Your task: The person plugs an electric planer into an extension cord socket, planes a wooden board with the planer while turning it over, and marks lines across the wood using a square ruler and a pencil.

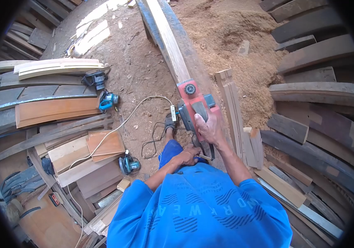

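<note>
My right hand point(210, 130) is wrapped round the dark handle of a red electric planer point(184, 90). The planer rests on a long, narrow wooden board point(171, 41), which runs away from me along a blue-edged bench point(147, 18). Close to my waist, my left hand point(187, 156) is curled low beside the near end of the bench, by a dark strap-like piece. What its fingers grip is hidden. A white cord connector point(173, 112) hangs just left of the planer.
Wood shavings point(243, 62) cover the floor on the right. Stacked planks point(317, 53) line the right side, and more boards point(57, 111) lie on the left. Several power tools sit there, including a teal one point(130, 164). A pale cable point(131, 113) crosses the floor.
</note>
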`<state>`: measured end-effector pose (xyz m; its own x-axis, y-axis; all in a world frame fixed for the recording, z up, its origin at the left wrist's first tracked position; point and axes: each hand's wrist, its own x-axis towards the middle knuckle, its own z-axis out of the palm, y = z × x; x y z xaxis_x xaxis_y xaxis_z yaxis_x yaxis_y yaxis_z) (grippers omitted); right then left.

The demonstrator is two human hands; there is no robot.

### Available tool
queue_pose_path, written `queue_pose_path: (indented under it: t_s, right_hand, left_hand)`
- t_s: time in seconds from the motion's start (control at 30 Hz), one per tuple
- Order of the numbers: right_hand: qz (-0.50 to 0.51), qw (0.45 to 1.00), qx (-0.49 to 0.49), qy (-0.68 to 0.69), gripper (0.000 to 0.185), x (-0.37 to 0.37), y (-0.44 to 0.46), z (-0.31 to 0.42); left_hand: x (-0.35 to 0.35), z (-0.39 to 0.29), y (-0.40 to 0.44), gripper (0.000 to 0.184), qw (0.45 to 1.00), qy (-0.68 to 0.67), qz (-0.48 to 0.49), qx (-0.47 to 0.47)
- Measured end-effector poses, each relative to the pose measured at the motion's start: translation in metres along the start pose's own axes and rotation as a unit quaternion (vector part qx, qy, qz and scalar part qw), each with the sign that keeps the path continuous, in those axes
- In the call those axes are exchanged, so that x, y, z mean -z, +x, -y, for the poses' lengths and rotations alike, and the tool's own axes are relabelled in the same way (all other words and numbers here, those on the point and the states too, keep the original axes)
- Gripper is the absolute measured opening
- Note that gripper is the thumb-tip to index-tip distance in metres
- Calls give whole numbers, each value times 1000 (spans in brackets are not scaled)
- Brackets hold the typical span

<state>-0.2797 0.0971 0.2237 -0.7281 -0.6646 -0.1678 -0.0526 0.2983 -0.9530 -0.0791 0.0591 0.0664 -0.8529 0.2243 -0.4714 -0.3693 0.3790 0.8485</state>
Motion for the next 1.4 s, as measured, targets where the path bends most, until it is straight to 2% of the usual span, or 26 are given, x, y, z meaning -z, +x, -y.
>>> queue_pose_path:
  t_s: [0.23,0.4,0.53,0.6,0.7,0.83,0.9,0.97,1.03,1.13,1.23,1.4]
  right_hand:
    - [4,1000,-9,-6,60,-4,21,8]
    - [-4,1000,-4,-5,61,-9,47,20]
    - [7,1000,4,-18,65,-13,73,12]
    - [32,999,-14,-29,74,-13,87,12]
    - [-10,998,43,-44,61,-17,101,12]
    - [-38,995,64,-71,62,-20,116,20]
    - [-45,992,100,-64,63,-21,125,21]
    - [-35,994,93,-56,64,-21,132,28]
    - [-34,994,84,-63,64,-21,139,28]
    - [25,997,3,-73,71,-16,145,41]
    - [5,998,28,-62,70,-21,155,35]
    - [23,998,13,-55,70,-21,173,32]
  left_hand:
    - [1,13,-3,24,996,-53,-68,35]
    - [-17,53,5,25,993,-29,-113,11]
    - [2,30,-6,26,989,-33,-142,36]
    - [19,9,-15,26,988,-47,-137,59]
    - [28,8,-21,26,985,-41,-146,85]
    - [26,26,-25,27,982,-9,-143,124]
    - [31,23,-31,27,977,-22,-175,117]
    - [37,25,-35,27,974,0,-195,114]
    - [36,34,-38,25,966,-34,-232,113]
    - [25,67,-35,22,952,-54,-279,111]
    - [33,63,-38,18,939,-99,-293,152]
    - [53,50,-37,18,926,-103,-311,189]
